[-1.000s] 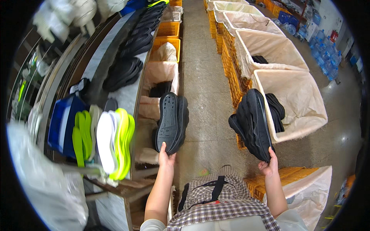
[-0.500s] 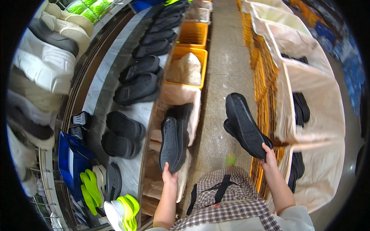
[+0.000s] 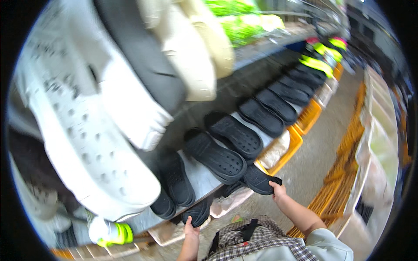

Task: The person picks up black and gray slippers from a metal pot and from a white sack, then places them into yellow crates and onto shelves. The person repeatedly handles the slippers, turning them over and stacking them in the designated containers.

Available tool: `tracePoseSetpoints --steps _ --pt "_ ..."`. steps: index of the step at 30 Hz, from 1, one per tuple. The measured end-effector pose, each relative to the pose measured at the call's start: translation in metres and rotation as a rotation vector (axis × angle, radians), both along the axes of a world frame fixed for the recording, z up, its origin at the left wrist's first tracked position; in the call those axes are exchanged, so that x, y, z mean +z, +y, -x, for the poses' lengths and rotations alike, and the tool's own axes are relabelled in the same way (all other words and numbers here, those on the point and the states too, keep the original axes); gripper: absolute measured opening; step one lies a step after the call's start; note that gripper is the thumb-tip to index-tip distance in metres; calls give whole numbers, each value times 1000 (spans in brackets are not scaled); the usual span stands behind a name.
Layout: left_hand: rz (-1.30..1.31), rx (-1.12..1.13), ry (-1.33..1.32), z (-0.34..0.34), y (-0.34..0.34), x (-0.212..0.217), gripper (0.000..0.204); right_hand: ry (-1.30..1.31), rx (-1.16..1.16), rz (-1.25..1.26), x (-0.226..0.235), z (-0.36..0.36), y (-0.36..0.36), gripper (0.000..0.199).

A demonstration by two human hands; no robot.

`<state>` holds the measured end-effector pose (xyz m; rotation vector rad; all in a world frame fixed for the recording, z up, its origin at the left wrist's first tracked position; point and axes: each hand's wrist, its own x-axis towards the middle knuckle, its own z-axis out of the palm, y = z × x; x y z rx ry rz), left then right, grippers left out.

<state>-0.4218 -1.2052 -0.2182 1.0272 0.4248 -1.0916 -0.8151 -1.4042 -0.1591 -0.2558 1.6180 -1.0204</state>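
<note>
Hands of the person at work along a grey surface (image 3: pixel 203 185), seen from the head; all places are given relative to that surface. Left hand (image 3: pixel 191 230): closed on the end of a black shoe sole (image 3: pixel 197 213), thumb uppermost, just beside the front edge of the surface on the person's side. Right hand (image 3: pixel 278 191): likewise closed, thumb over the end of a second black sole (image 3: pixel 260 180), which lies farther along the same edge; whether either held sole touches the edge cannot be told. On the surface, a row of black perforated soles (image 3: pixel 215 158) runs away from the person, with neon yellow soles (image 3: pixel 317 66) at its far end and others (image 3: pixel 124 234) at its near end. Above the surface, close to the camera and blurred, hang a large white perforated sole (image 3: pixel 96 161), a dark grey sole (image 3: pixel 139 56) and cream soles (image 3: pixel 187 48). Below its front edge stands a yellow crate (image 3: pixel 298 148) with pale cloth (image 3: pixel 275 152); across the aisle from it rise stacked orange crates (image 3: pixel 337 178).
</note>
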Motion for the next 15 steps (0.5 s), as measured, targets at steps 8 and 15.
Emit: tracePoseSetpoints --steps 8,15 --pt "-260 581 -201 127 14 50 54 -82 508 -216 -59 -25 -150 47" --pt "-442 1076 -8 303 41 67 61 224 639 -102 -107 -48 -223 38"
